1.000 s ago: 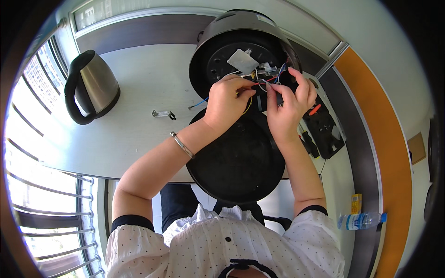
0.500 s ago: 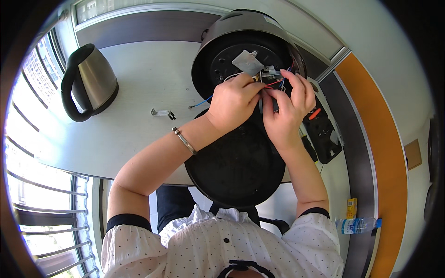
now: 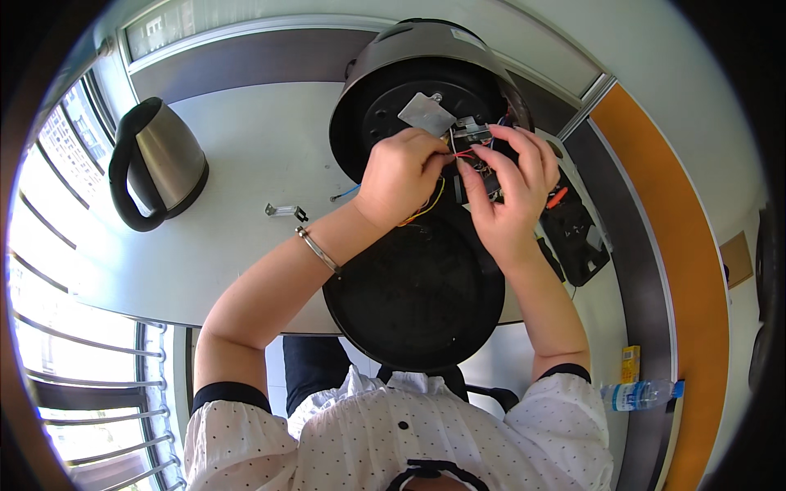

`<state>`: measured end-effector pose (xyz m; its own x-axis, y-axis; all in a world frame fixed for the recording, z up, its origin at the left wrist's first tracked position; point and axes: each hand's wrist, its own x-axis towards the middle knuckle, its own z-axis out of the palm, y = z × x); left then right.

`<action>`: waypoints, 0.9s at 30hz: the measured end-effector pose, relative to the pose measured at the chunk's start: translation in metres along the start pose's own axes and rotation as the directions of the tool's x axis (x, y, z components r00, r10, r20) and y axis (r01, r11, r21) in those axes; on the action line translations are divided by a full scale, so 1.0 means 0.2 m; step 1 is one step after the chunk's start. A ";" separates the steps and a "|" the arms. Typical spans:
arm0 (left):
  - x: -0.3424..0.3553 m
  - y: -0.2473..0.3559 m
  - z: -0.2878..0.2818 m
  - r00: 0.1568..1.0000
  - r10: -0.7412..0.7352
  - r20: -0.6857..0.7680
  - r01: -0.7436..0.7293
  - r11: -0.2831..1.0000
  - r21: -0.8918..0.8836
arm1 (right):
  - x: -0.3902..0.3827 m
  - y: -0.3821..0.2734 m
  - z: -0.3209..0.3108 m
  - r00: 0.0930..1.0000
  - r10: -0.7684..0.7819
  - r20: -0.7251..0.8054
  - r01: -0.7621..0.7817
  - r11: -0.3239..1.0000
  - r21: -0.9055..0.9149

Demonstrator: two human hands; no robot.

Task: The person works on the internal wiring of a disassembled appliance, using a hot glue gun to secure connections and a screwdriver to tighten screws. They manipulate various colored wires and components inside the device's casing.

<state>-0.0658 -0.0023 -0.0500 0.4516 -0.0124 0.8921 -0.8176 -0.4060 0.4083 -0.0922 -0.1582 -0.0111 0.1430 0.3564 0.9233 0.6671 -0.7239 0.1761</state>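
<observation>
A dark round cooker-like appliance [image 3: 360,90] lies on its side at the far edge of the table, its hollow underside facing me. Inside it are a loose metal plate [image 3: 426,114] and a tangle of wires. In front of the opening, my left hand [image 3: 403,176] pinches a thin red wire [image 3: 463,154] between thumb and fingertips. My right hand [image 3: 514,184] has its thumb and index finger closing on the same wire from the other side. Yellow wires [image 3: 426,214] hang below my left hand. A round black base cover [image 3: 413,295] lies nearer to me, overhanging the table edge.
A steel kettle [image 3: 176,159] with a black handle stands at the left. A small metal bracket [image 3: 286,213] lies left of my forearm. At the right are a black tool case [image 3: 577,241], an orange-handled tool [image 3: 557,197], a yellow box [image 3: 630,364] and a water bottle [image 3: 643,396].
My left hand has drawn slightly back to the left, and yellow wires now show beneath it. The right fingers have shifted on the red wire. The whole view has moved a little.
</observation>
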 end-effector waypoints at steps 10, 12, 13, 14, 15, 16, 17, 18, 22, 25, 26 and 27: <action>0.10 -0.04 -0.12 0.700 -0.641 0.315 0.675 0.451 -0.584 | -0.09 0.09 -0.02 1.000 0.031 0.005 -0.030 0.996 -0.081; 0.11 -0.04 -0.13 0.688 -0.654 0.315 0.674 0.415 -0.612 | -0.09 0.09 -0.02 1.000 0.027 -0.008 -0.027 0.997 -0.069; 0.11 -0.05 -0.13 0.692 -0.648 0.318 0.671 0.416 -0.614 | -0.09 0.09 -0.02 0.999 0.031 -0.015 -0.032 0.997 -0.068; 0.11 -0.04 -0.13 0.691 -0.649 0.317 0.675 0.425 -0.603 | -0.09 0.09 -0.02 0.999 0.035 -0.022 -0.037 0.997 -0.067; 0.11 -0.04 -0.13 0.691 -0.650 0.316 0.680 0.434 -0.591 | -0.10 0.09 -0.02 0.999 0.039 -0.029 -0.041 0.997 -0.065; 0.12 -0.03 -0.13 0.690 -0.652 0.315 0.683 0.442 -0.581 | -0.10 0.10 -0.02 0.998 0.045 -0.034 -0.047 0.997 -0.056; 0.12 -0.03 -0.13 0.692 -0.651 0.312 0.686 0.458 -0.565 | -0.10 0.10 -0.02 0.998 0.050 -0.040 -0.052 0.998 -0.046; 0.12 -0.02 -0.13 0.694 -0.650 0.310 0.688 0.473 -0.550 | -0.11 0.11 -0.02 0.997 0.055 -0.045 -0.057 0.998 -0.036; 0.13 -0.03 -0.11 0.749 -0.595 0.291 0.658 0.620 -0.427 | -0.13 0.13 -0.03 0.987 0.125 -0.103 -0.122 0.992 0.037; 0.13 -0.05 -0.10 0.800 -0.534 0.271 0.599 0.737 -0.314 | -0.14 0.15 -0.06 0.975 0.174 -0.141 -0.167 0.984 0.058; 0.13 -0.05 -0.09 0.822 -0.510 0.254 0.566 0.779 -0.269 | -0.15 0.16 -0.06 0.975 0.175 -0.140 -0.166 0.984 0.070; 0.13 -0.06 -0.08 0.842 -0.483 0.238 0.532 0.817 -0.223 | -0.16 0.18 -0.06 0.975 0.176 -0.139 -0.165 0.983 0.081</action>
<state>-0.0499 0.0173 -0.0282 0.8608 -0.0320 0.5080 -0.5073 -0.1346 0.8512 -0.0823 -0.2029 -0.0305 0.1546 0.1380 0.9783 0.6915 -0.7223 -0.0074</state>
